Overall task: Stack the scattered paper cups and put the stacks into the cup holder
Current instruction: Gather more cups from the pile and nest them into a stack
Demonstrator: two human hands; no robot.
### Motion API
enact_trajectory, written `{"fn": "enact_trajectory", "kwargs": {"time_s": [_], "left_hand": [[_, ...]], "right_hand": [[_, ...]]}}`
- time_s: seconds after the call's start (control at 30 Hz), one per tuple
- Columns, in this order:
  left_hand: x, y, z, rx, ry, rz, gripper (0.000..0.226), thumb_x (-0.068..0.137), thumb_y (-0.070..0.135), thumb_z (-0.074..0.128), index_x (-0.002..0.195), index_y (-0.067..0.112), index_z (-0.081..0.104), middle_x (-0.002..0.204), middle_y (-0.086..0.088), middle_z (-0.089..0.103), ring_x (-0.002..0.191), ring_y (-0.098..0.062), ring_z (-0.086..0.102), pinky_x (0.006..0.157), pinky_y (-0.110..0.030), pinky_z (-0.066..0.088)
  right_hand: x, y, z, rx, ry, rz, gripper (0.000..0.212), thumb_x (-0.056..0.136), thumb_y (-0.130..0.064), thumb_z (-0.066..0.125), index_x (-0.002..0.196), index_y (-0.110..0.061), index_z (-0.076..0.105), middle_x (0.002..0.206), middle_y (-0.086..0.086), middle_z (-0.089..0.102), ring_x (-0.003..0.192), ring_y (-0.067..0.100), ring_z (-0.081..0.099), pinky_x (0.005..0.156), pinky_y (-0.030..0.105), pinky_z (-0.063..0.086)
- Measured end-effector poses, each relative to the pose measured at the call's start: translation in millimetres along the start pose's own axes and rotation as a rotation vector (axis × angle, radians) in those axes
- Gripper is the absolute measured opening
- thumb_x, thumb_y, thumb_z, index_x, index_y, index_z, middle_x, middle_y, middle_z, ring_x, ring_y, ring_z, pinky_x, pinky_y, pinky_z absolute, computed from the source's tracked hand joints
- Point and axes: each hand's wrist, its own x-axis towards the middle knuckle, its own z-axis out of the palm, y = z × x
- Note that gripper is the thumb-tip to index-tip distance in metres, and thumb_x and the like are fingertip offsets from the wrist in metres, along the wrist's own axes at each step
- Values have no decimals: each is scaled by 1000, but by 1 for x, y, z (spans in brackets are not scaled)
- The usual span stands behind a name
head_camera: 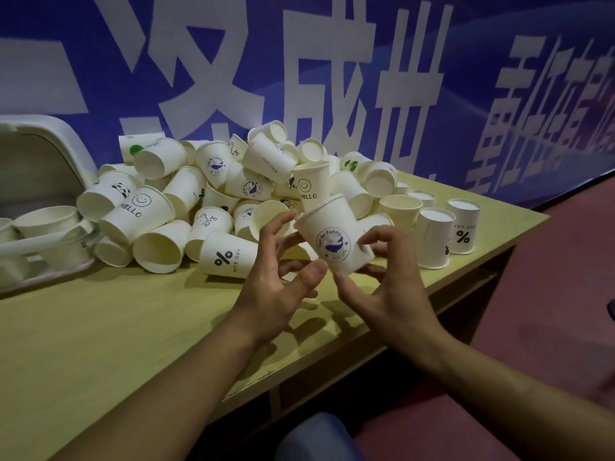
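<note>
At the tabletop's (100,327) left edge sits the white cup holder (71,151), with scattered paper cups (186,194) heaped beside it. Over the front edge, the left hand (279,277) hovers with fingers loosely curled, holding nothing, while the right hand (382,281) grips a whale-print cup (329,237).

A pale yellow-green wooden table (109,331) stands against a blue banner wall; a heap of white paper cups (213,191) lies tumbled across its middle; 2 cups stand upside down (447,232) near its right end; a white plastic holder (43,181) rests at its left.
</note>
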Motion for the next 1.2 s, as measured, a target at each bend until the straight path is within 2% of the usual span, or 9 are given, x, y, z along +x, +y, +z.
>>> {"fn": "enact_trajectory", "kwargs": {"time_s": [0.07, 0.17, 0.3, 0.47, 0.63, 0.73, 0.97, 1.1, 1.2], "left_hand": [[0, -2, 0, 11, 7, 4, 74, 72, 53, 73, 136, 56, 36, 136, 7, 53, 111, -20, 67, 77, -40, 62], [0, -3, -1, 94, 72, 21, 77, 68, 57, 74, 134, 55, 33, 131, 13, 52, 107, 0, 62, 81, -20, 55], [2, -3, -6, 226, 176, 1, 76, 70, 50, 74, 131, 59, 30, 118, 24, 49, 96, 17, 55, 74, -6, 47], [5, -10, -11, 302, 128, -11, 81, 60, 67, 69, 131, 59, 31, 119, 20, 52, 102, -5, 60, 86, -32, 54], [5, -11, -16, 278, 79, -16, 84, 58, 67, 69, 133, 57, 33, 119, 17, 55, 97, 3, 61, 75, -13, 51], [5, -10, -16, 277, 45, -16, 84, 59, 66, 70, 134, 57, 33, 119, 20, 53, 97, 10, 58, 73, -9, 50], [4, -9, -15, 269, 3, -33, 72, 59, 63, 72, 121, 69, 34, 115, 18, 58, 94, 5, 62, 73, -15, 54], [3, -10, -15, 244, -31, -5, 74, 60, 59, 74, 127, 59, 42, 114, 13, 62, 94, -2, 66, 73, -19, 55], [3, -13, -15, 264, -87, 4, 77, 61, 59, 76, 132, 56, 44, 124, 2, 59, 98, -13, 66, 77, -29, 59]], "right_hand": [[-6, 2, 6, 23, -109, 18, 53, 79, -33, 76, 119, -34, 42, 124, -4, 45, 110, 3, 53, 83, 20, 54], [-10, 3, 9, -14, -283, -24, 37, 85, -43, 63, 119, -32, 53, 119, -12, 55, 109, 6, 56, 88, 23, 51], [11, 14, -2, -335, -247, -142, 21, 90, -33, 61, 110, -29, 63, 110, -16, 62, 104, 3, 51, 89, 29, 45], [72, 39, -23, -991, -399, -259, 43, 91, -36, 60, 133, -32, 50, 143, -6, 50, 132, 22, 38, 104, 38, 34], [103, 50, -28, -1192, -580, -314, 63, 88, -46, 66, 143, -33, 37, 146, -7, 49, 132, 23, 35, 103, 42, 30], [109, 55, -29, -1238, -623, -384, 66, 87, -49, 66, 144, -37, 33, 144, -8, 51, 128, 22, 38, 101, 42, 33], [116, 52, -36, -1181, -692, -432, 77, 83, -52, 69, 147, -48, 25, 145, -4, 39, 127, 21, 35, 100, 36, 33], [111, 27, -42, -688, -469, -193, 87, 76, -38, 78, 146, -50, 28, 142, -1, 38, 127, 20, 37, 100, 38, 43], [109, 11, -42, -443, -404, -71, 93, 75, -28, 81, 147, -49, 26, 147, 1, 36, 130, 23, 40, 102, 43, 48]]}}
